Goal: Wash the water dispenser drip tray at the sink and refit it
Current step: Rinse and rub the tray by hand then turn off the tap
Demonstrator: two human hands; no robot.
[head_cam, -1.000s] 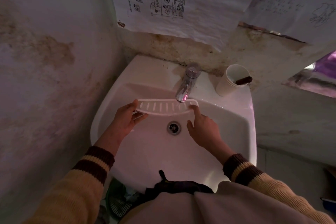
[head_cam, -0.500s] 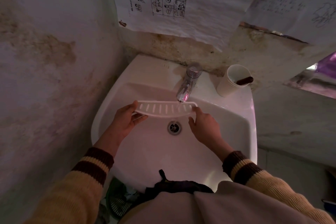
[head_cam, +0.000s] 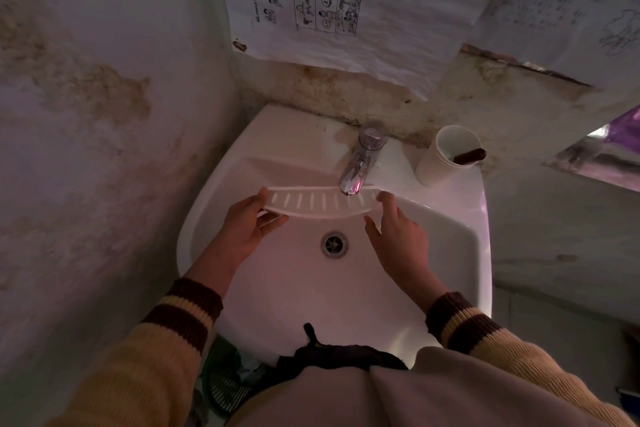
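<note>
Where tap (head_cam: 353, 177) overlaps, drip tray (head_cam: 311, 206) hidden

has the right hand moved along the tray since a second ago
Yes, a little. Against the drain, the right hand has slid outward to the right end of the tray, which stays under the tap.
</note>
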